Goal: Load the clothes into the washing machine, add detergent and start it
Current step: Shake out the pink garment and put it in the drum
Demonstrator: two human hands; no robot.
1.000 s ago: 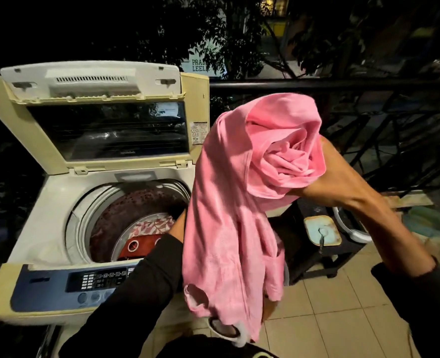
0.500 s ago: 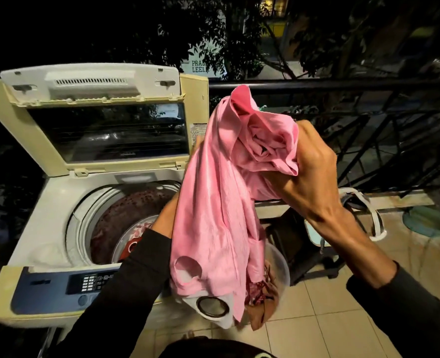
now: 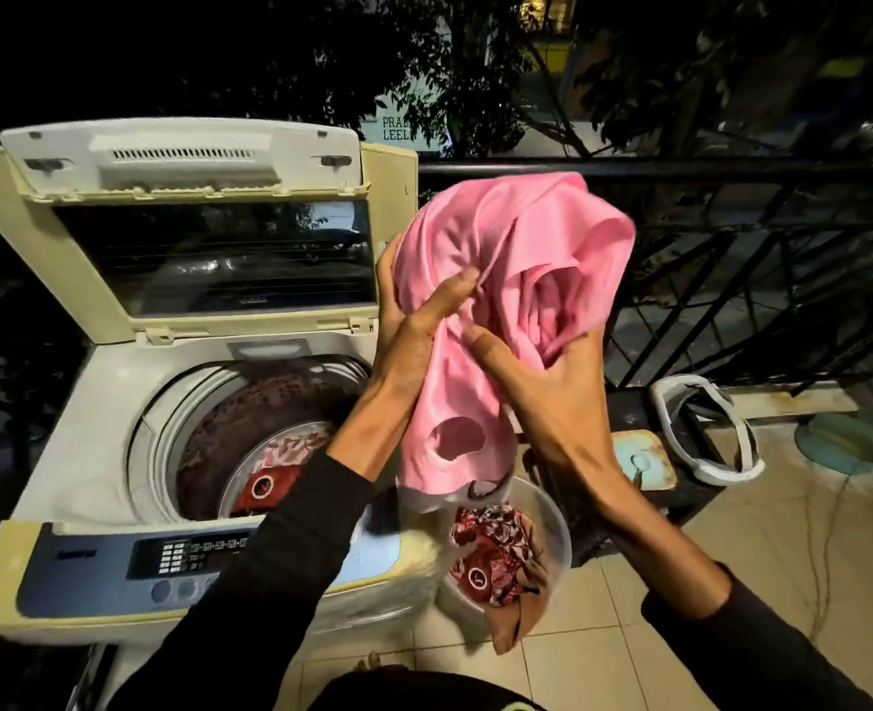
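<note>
A top-loading washing machine (image 3: 90,454) stands at the left with its lid (image 3: 208,218) raised. Its drum (image 3: 249,428) holds red and patterned clothes. Both my hands grip a pink garment (image 3: 516,279), bunched up in the air to the right of the drum. My left hand (image 3: 413,331) clutches its left side. My right hand (image 3: 552,392) grips it from below on the right. The garment's lower end hangs over a clear plastic tub (image 3: 552,510) on the floor, which holds more red patterned clothes (image 3: 495,556).
The machine's control panel (image 3: 167,561) runs along its front edge. A dark stool with a teal-topped item (image 3: 639,459) and a white-rimmed bag (image 3: 706,428) stand to the right. A black railing (image 3: 731,166) closes the balcony behind. The floor is tiled.
The garment was held high by my right hand alone; now it is bunched lower and my left hand has taken hold of it too. The tub below has come into view.
</note>
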